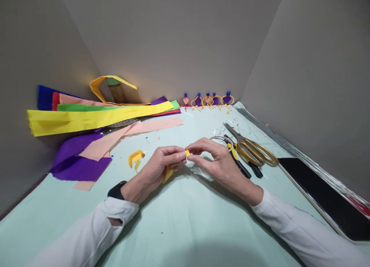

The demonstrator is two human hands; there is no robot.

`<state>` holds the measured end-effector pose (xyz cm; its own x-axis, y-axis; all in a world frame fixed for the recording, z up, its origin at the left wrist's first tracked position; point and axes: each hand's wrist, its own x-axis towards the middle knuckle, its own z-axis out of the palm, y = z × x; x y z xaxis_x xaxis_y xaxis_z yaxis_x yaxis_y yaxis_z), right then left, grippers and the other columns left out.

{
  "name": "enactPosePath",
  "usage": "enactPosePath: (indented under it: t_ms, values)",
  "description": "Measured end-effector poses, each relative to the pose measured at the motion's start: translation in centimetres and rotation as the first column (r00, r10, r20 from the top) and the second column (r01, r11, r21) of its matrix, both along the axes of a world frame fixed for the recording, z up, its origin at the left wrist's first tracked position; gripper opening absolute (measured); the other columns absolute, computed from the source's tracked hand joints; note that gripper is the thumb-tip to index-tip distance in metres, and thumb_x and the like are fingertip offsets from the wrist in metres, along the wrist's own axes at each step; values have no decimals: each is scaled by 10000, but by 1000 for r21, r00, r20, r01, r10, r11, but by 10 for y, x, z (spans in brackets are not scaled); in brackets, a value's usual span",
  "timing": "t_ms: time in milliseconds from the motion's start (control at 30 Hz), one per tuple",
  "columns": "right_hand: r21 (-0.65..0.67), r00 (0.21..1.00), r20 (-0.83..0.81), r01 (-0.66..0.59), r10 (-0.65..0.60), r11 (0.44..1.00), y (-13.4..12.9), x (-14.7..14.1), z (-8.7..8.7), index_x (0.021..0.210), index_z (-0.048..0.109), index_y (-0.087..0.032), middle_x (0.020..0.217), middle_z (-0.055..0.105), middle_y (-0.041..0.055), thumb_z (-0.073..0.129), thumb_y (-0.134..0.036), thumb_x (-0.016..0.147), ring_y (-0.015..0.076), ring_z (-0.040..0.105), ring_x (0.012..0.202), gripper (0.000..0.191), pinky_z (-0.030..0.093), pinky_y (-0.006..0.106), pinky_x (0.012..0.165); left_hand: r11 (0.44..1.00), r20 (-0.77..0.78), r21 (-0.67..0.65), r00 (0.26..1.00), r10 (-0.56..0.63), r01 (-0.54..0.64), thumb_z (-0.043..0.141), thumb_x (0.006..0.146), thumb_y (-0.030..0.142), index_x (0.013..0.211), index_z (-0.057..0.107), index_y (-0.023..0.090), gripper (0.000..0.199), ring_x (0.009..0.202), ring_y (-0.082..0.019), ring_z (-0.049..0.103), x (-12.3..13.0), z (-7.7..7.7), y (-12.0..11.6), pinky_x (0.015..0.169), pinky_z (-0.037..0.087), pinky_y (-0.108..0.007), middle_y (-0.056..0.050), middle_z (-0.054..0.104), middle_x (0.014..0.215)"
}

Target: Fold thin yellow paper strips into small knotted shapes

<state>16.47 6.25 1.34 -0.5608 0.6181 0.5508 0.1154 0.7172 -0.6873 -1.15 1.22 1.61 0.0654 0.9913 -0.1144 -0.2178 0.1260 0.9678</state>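
My left hand (163,161) pinches a narrow yellow strip (187,154) left of the scissors (250,146); my right hand (219,161) has thumb and forefinger at its end, though I can't tell whether they grip. Pliers (242,167) lie just beside the scissors, a dark-screened device (320,197) right of them, small figures (227,99) beyond, coloured strips (95,121) far left.

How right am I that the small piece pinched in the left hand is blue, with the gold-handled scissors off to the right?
The color is wrong: the head view shows the small piece pinched in the left hand is yellow. The gold-handled scissors are indeed off to the right.
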Motion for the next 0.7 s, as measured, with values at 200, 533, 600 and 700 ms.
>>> enactPosePath:
  t_ms: [200, 533, 600, 700]
  values:
    - [76, 999, -24, -30, 32, 997, -1, 0, 0, 921, 691, -195, 854, 663, 31, 664, -179, 874, 146, 609, 776, 57, 490, 281, 715, 1000, -73, 20, 997, -18, 20, 807, 638, 320, 615, 698, 138, 214, 522, -70, 368, -5, -2, 1, 524, 255, -239, 1, 582, 579]
    - [527, 953, 277, -46, -120, 848, 6, 6, -6, 948, 659, -137, 873, 634, 85, 531, -188, 934, 185, 554, 765, 138, 401, 312, 683, 991, -548, 125, 836, 39, 36, 658, 722, 293, 613, 669, 152, 178, 586, -112, 452, -4, 10, 0, 582, 335, -248, 20, 590, 585]
    - [573, 926, 338, -59, -170, 817, 5, 5, -6, 931, 651, -137, 874, 632, 85, 512, -188, 937, 192, 542, 762, 148, 378, 323, 686, 991, -616, 126, 787, 45, 43, 623, 734, 295, 631, 675, 148, 187, 592, -123, 465, -1, 10, -1, 583, 346, -250, 16, 593, 591]
    - [637, 882, 396, -65, -254, 768, 2, 3, -7, 864, 628, -139, 837, 617, 78, 490, -176, 939, 196, 521, 748, 161, 345, 335, 692, 991, -684, 128, 728, 52, 49, 582, 751, 295, 654, 694, 144, 211, 610, -136, 483, 4, 9, -3, 591, 357, -253, 7, 605, 605]
